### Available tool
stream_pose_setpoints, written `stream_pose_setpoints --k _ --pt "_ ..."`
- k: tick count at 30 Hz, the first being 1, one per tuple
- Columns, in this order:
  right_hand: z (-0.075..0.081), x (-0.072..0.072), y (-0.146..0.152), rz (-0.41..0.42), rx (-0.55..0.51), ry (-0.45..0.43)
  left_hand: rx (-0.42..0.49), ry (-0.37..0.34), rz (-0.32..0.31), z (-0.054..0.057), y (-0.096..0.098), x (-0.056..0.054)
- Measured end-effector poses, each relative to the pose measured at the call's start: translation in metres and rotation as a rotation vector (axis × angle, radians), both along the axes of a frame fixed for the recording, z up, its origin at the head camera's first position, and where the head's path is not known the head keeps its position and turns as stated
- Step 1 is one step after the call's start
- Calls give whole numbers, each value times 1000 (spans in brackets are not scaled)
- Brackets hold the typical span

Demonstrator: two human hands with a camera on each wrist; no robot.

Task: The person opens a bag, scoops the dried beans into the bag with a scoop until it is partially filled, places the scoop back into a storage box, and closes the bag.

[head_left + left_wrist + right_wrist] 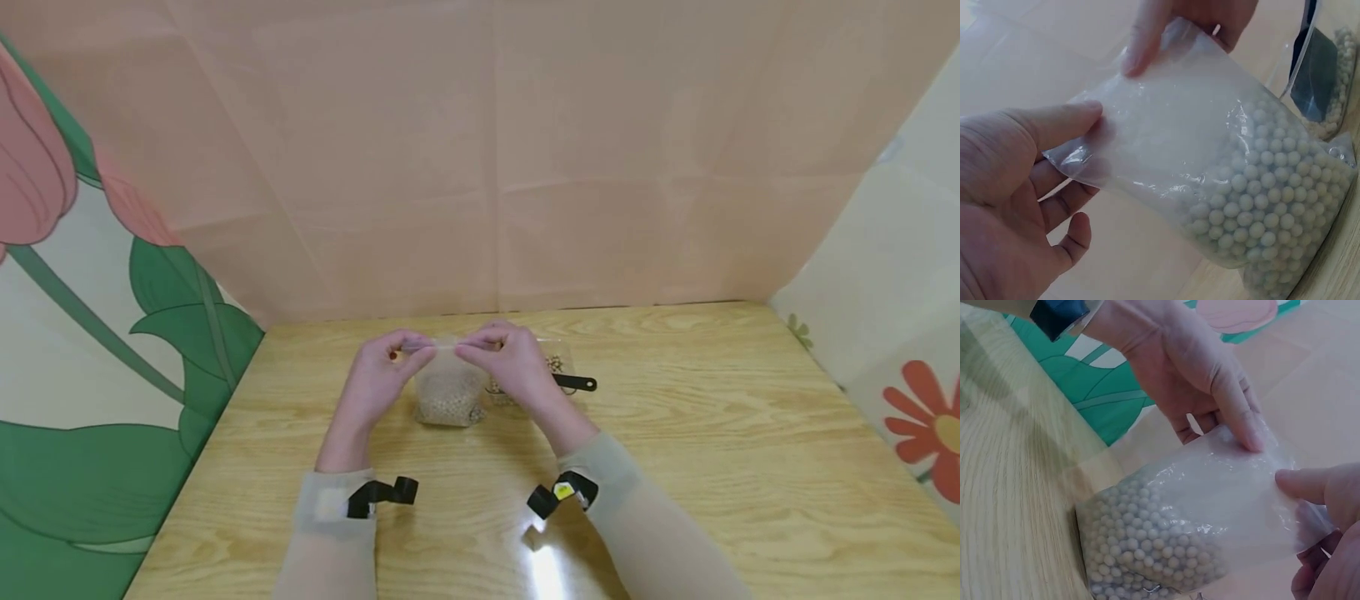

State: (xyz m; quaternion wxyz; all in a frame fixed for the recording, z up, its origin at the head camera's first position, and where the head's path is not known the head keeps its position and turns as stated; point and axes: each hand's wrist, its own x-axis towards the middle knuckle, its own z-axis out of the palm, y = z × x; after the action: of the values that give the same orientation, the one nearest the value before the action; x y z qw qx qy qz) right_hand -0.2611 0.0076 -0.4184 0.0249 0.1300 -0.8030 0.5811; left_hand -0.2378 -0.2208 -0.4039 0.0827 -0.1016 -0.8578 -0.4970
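Observation:
A clear plastic bag (450, 387), its lower part filled with small pale round beads (1272, 206), stands upright on the table. At its top left corner my left hand (378, 371) pinches the film between thumb and fingers. My right hand (517, 367) pinches the top right corner the same way, and the top edge is stretched between both hands. In the right wrist view the bag (1147, 531) looks smooth and flat above the beads, which sit on the wooden surface side.
Behind my right hand is a clear container (557, 348) of similar beads, partly hidden. A scoop's black handle (576, 382) sticks out from it to the right. The wooden table (712, 433) ends at a pink backdrop (480, 208); flower-patterned panels flank it.

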Motion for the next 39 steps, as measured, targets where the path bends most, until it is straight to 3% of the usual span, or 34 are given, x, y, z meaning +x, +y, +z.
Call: stream_pose_setpoints --k 8,25,34,39 --pt "4 -2 -4 13 -11 -23 21 -20 19 5 3 2" --pt "4 -6 -7 76 -11 -52 -27 -99 -33 10 6 -2" --pt "5 -5 -7 95 -30 -57 -52 -52 -53 13 7 3" --pt "4 -3 3 64 25 -49 -48 -33 -17 10 3 3"
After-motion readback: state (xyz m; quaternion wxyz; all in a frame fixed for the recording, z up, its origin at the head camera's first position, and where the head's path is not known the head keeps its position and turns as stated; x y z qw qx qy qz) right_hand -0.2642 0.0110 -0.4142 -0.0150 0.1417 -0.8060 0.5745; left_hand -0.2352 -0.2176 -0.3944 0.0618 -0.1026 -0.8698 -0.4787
